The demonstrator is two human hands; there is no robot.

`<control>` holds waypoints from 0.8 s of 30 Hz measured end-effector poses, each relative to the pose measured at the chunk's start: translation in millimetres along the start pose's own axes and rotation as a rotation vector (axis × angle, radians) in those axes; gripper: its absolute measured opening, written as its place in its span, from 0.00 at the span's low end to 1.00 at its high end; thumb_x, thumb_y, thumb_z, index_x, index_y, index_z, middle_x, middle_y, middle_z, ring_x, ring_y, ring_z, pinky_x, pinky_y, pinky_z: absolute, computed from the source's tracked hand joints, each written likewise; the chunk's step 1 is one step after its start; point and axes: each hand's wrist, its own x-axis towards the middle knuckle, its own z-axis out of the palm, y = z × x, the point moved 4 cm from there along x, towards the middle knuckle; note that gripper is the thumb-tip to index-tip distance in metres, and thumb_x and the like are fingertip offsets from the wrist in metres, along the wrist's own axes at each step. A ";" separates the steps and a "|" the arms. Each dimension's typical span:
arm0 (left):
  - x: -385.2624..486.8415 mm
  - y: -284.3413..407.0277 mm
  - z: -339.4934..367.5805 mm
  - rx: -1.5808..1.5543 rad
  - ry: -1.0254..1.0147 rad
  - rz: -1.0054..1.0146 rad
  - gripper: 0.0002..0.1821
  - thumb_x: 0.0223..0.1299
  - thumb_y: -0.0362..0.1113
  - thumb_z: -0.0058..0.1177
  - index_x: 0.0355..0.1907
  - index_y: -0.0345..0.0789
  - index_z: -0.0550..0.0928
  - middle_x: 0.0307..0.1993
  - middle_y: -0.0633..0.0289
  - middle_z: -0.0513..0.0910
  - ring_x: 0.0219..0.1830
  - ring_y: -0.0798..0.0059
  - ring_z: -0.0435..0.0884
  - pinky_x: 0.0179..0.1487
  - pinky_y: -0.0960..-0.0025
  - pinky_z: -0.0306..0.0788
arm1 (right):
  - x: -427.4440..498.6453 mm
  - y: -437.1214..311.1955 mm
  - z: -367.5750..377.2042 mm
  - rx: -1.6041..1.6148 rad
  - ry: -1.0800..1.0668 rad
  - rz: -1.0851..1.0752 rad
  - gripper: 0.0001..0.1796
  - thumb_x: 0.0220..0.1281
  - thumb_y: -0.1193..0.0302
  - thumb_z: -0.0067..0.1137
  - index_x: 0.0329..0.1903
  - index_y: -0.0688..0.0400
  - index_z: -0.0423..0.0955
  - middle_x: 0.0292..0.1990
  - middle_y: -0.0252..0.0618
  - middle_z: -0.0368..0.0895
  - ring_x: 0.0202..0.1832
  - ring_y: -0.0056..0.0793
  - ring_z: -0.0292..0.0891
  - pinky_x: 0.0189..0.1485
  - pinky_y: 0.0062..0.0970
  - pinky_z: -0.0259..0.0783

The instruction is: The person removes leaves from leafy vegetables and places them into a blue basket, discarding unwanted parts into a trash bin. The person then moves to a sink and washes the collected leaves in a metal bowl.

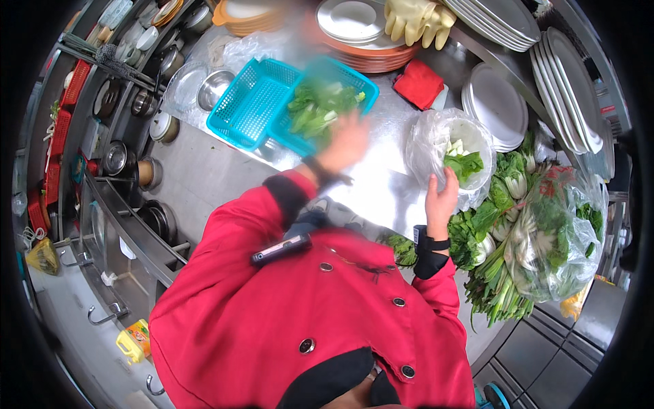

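My left hand (350,140), blurred by motion, is over the near right edge of a turquoise perforated plastic basket (369,84) with cut leafy greens (319,110) in it. Whether its fingers grip anything cannot be made out. A second turquoise basket (250,105) stands against it on the left and holds no greens. My right hand (442,199) is raised with thumb and fingers apart at the near side of a round container lined with a clear plastic bag (426,138). Green leaves and pale stem pieces (464,166) lie inside, just beyond the fingertips.
Bok choy (472,235) and a clear bag of vegetables (557,245) crowd the right. Stacked plates (494,105), a red cloth (420,84) and rubber gloves (419,23) lie at the back of the steel table (375,181). A metal bowl (214,90) sits left of the baskets.
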 end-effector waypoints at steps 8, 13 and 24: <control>41.1 -116.2 14.3 -0.181 -0.086 -0.026 0.33 0.48 0.35 0.65 0.61 0.45 0.72 0.55 0.38 0.75 0.59 0.43 0.75 0.60 0.54 0.70 | -4.9 7.5 -3.7 -0.043 -0.079 -0.032 0.20 0.62 0.69 0.60 0.54 0.65 0.73 0.54 0.52 0.77 0.58 0.50 0.69 0.64 0.40 0.63; 36.1 -147.3 -10.6 -0.591 0.018 0.050 0.26 0.48 0.25 0.61 0.52 0.41 0.75 0.44 0.49 0.81 0.48 0.57 0.82 0.51 0.63 0.75 | -3.9 5.8 -3.6 -0.037 -0.095 0.017 0.21 0.62 0.68 0.60 0.55 0.65 0.73 0.53 0.52 0.77 0.57 0.51 0.69 0.63 0.41 0.64; 17.4 -166.0 -12.7 -1.525 -0.088 -0.165 0.17 0.71 0.30 0.44 0.60 0.37 0.73 0.48 0.62 0.81 0.47 0.73 0.81 0.51 0.69 0.77 | -5.5 5.1 0.2 -0.070 -0.076 -0.012 0.21 0.62 0.68 0.60 0.55 0.65 0.72 0.53 0.51 0.77 0.57 0.50 0.70 0.68 0.43 0.58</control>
